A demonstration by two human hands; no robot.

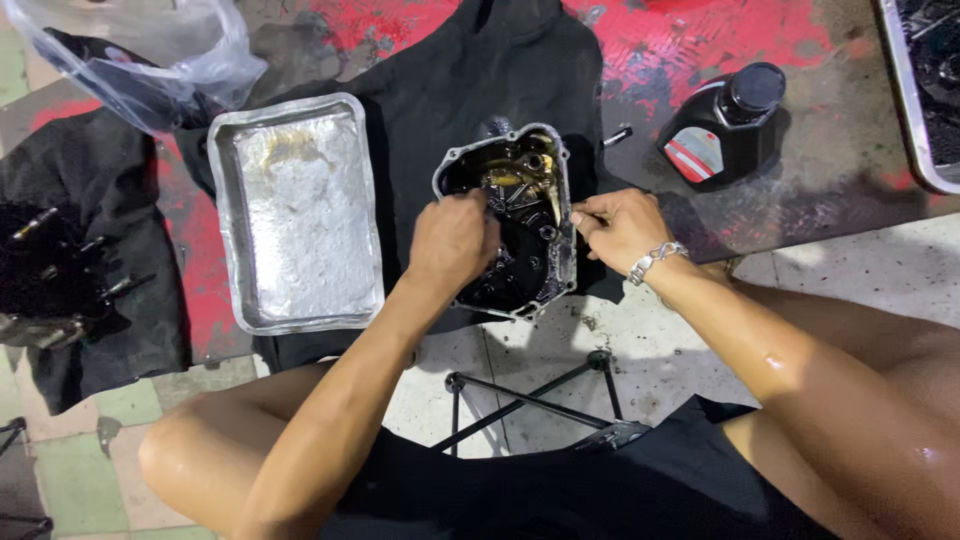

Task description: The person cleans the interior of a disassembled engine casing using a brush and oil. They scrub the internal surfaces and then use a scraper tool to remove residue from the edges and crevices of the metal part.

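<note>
Reaching into the open engine cover (520,225), your left hand (452,240) is curled into a loose fist with the fingertips buried among the oily parts inside; whether those fingers pinch anything I cannot tell, since the back of the hand hides them. Your right hand (615,228) rests on the cover's right rim, thumb and forefinger drawn narrow as if nipping something small, but what sits between them is too small to make out. A metal bracelet (655,260) hangs at that wrist.

The cover lies open side up on a black cloth (500,70), just in front of your knees, with brass-coloured parts (520,180) showing near its far end. To work well here, keep the right hand steadying the rim so the casting does not rock on the cloth, and move the left fingers slowly, because the oil film looks slippery.

Just beside the cover on your left sits a dented metal tray (300,215), with a clear plastic bag (140,60) beyond it. A black oil bottle (725,125) lies tilted to the right, well apart. Dark greasy parts (50,270) at the left edge are hard to tell apart, and another tray (925,90) at the top right corner is cut off
</note>
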